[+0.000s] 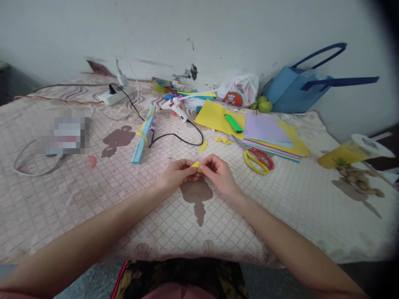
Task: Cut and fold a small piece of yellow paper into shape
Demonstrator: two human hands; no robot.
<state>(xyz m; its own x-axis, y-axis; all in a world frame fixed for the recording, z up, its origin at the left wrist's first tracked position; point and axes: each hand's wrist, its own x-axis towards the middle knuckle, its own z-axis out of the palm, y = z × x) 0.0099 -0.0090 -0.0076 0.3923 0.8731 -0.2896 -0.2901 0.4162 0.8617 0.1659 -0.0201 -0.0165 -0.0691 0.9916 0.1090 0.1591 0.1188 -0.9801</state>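
Observation:
A small piece of yellow paper (196, 165) is pinched between the fingertips of both my hands, above the middle of the table. My left hand (178, 175) closes on its left side and my right hand (220, 172) on its right; the fingers cover much of it. Just beyond the hands lie a short yellow paper strip (203, 146) and some folded yellow paper scraps (222, 140). To the right rest scissors (257, 161) with yellow and red handles. A rolled light-blue paper (144, 137) with a yellow band around it lies to the left.
A white glue gun (176, 109) with a black cord lies at the back, its plug in a power strip (115, 96). A green highlighter (233, 123) rests on coloured paper sheets (264, 128). A blue bag (296, 89), a yellow-filled cup (346, 155) and ginger-like roots (358, 179) are at right.

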